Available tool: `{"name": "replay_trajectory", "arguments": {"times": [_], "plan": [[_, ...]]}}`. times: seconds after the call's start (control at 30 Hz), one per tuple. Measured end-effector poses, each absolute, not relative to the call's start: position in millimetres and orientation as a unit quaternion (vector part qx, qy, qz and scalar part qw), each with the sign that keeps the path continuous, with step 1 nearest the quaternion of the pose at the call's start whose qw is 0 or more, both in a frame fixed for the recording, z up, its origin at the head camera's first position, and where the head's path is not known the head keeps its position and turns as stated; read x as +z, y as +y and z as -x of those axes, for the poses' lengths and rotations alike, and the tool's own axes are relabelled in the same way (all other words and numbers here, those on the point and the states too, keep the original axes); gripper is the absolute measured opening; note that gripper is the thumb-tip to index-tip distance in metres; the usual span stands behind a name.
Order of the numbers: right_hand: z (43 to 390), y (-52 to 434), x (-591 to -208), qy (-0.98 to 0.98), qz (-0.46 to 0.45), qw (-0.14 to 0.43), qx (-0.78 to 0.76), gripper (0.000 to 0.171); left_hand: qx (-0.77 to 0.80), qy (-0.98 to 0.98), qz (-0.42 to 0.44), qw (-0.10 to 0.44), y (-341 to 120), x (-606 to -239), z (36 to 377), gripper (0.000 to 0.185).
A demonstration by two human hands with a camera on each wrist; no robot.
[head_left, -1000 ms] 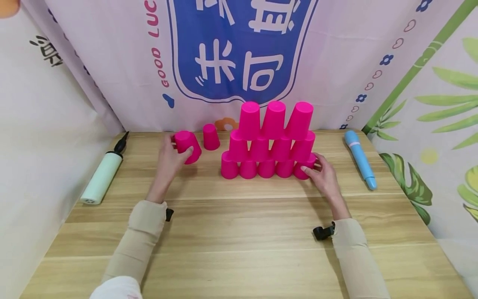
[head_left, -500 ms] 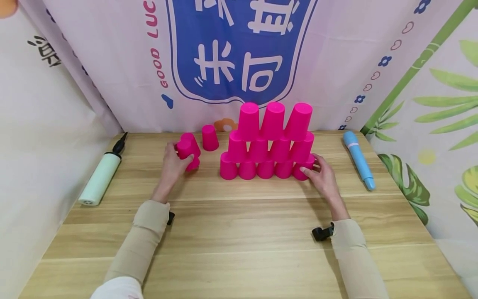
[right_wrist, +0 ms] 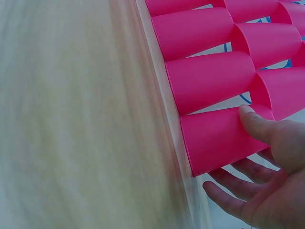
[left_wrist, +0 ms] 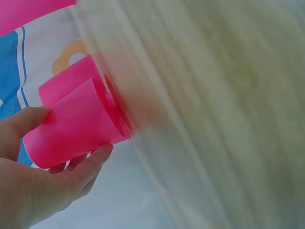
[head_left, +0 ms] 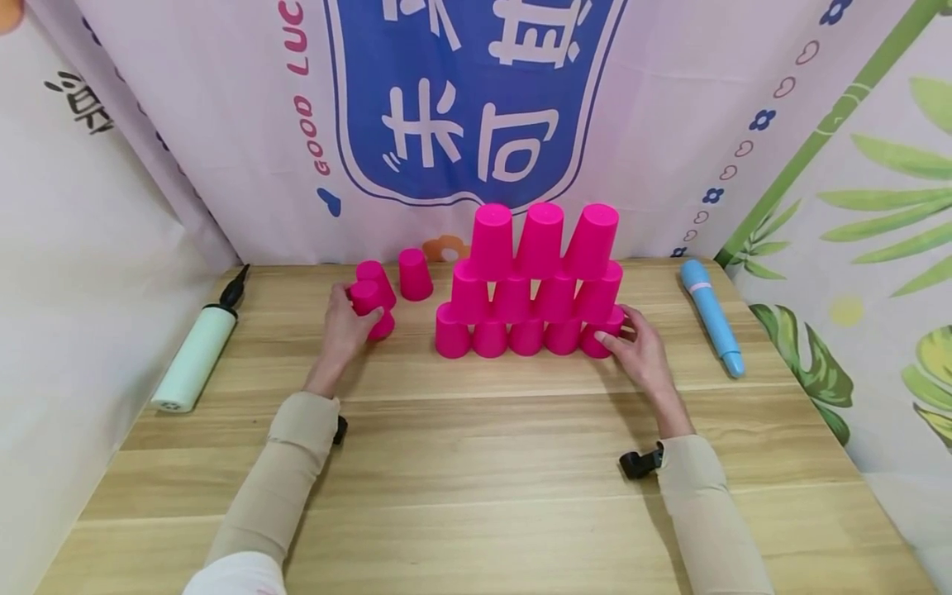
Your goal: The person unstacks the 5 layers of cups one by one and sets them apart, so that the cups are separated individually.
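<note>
A pyramid of upturned pink cups [head_left: 535, 281] stands in three rows at the back middle of the wooden table [head_left: 476, 463]. My right hand [head_left: 621, 329] holds its bottom right cup [head_left: 597, 340] between thumb and fingers; the right wrist view shows the thumb on that cup [right_wrist: 214, 138] and my right hand [right_wrist: 228, 148] wrapped round it. My left hand [head_left: 364, 304] grips a single pink cup [head_left: 369, 310] left of the pyramid, its rim at the table. In the left wrist view this cup [left_wrist: 71, 131] sits in my left hand [left_wrist: 71, 136] with another cup [left_wrist: 71, 83] just behind. A third loose cup [head_left: 414, 274] stands nearby.
A pale green hand pump [head_left: 195, 349] lies near the table's left edge. A light blue cylinder [head_left: 711, 318] lies at the right. Printed cloth backdrops [head_left: 446, 99] close in the back and both sides. The near half of the table is bare wood.
My left hand has brought its cup down and upright onto the table, and a second cup now stands apart behind it. The right hand has stayed on the bottom right cup.
</note>
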State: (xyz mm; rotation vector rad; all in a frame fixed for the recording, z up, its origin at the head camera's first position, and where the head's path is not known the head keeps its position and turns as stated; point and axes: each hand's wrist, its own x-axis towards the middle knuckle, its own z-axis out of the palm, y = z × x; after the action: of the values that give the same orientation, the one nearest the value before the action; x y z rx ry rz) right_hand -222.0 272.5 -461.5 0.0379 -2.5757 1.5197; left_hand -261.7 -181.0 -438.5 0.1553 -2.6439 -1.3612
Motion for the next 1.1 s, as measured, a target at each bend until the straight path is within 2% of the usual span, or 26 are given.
{"name": "replay_trajectory", "arguments": {"times": [0.47, 0.7, 0.8, 0.97, 1.03, 1.1], "plan": [[222, 266, -463, -0.853, -0.024, 0.076, 0.516, 0.063, -0.451, -0.888, -0.044, 0.075, -185, -443, 265, 0.064], [223, 264, -462, -0.856, -0.028, 0.074, 0.512, 0.061, -0.422, -0.904, -0.026, 0.06, -190, -440, 255, 0.075], [223, 264, -459, -0.858, -0.028, 0.073, 0.508, 0.061, -0.395, -0.913, -0.008, 0.105, -190, -429, 245, 0.072], [222, 266, -457, -0.857, -0.025, 0.075, 0.51, 0.062, -0.402, -0.873, 0.048, 0.271, -165, -383, 234, 0.046], [221, 268, -457, -0.856, -0.021, 0.075, 0.511, 0.062, -0.443, -0.845, 0.078, 0.291, -145, -360, 232, 0.041], [220, 270, -459, -0.855, -0.018, 0.074, 0.514, 0.062, -0.492, -0.822, 0.106, 0.266, -122, -341, 232, 0.043]]}}
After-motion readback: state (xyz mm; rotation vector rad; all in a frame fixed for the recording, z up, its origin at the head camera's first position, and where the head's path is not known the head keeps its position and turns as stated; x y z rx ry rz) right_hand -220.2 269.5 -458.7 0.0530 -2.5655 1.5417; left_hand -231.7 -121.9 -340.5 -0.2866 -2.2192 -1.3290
